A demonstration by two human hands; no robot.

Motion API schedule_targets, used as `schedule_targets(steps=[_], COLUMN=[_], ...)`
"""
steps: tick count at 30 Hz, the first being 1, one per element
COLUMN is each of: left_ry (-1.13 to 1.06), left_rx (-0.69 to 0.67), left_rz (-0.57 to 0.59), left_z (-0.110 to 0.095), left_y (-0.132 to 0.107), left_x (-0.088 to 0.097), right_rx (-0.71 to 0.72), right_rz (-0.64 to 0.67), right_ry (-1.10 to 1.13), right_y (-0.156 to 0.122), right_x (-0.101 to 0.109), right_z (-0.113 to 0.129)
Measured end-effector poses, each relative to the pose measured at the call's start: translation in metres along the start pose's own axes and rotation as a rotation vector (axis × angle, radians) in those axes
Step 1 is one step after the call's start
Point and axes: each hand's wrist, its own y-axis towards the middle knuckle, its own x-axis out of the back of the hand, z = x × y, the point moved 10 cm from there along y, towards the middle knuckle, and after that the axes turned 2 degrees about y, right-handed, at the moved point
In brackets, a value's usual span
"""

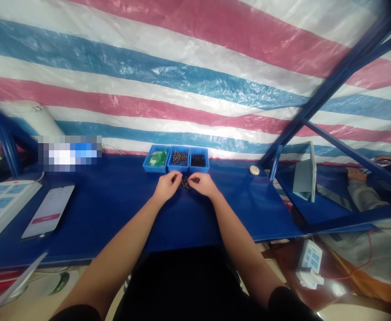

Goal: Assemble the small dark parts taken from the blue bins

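Note:
Both my hands rest on the blue table point(115, 214) just in front of three small blue bins. My left hand point(166, 186) is closed in a pinch beside a little heap of small dark parts point(184, 182). My right hand point(204, 184) is pinched too, fingertips at the same heap. What each pinch holds is too small to make out. The left bin point(156, 159) has green items, the middle bin point(179, 158) dark metallic parts, the right bin point(199, 160) dark parts.
A phone point(49, 211) lies at the left by a white power strip point(1, 203). A small round white object point(254, 170) sits right of the bins. Blue frame bars point(329, 89) rise at right; another person's hands point(356, 174) work beyond a tablet point(305, 174).

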Motion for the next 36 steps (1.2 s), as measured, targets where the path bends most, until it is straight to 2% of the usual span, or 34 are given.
schedule_targets(steps=[5, 14, 21, 29, 36], left_ry=[0.004, -0.002, 0.011, -0.018, -0.065], left_rx=[0.003, 0.021, 0.008, -0.051, -0.082], left_rz=[-0.006, 0.019, 0.010, 0.045, 0.098], left_z=[0.001, 0.003, 0.003, -0.006, -0.011], left_y=[0.000, -0.001, 0.000, -0.001, -0.003], left_x=[0.001, -0.002, -0.002, -0.006, -0.012], right_rx=[-0.048, -0.050, -0.017, -0.042, -0.063], right_rz=[0.205, 0.224, 0.183, -0.082, -0.148], right_ry=[-0.004, -0.124, -0.147, 0.130, 0.243], right_y=[-0.005, -0.007, -0.006, -0.001, 0.001], right_x=[-0.010, -0.016, -0.017, 0.002, -0.002], right_z=[-0.003, -0.008, 0.000, 0.003, -0.008])
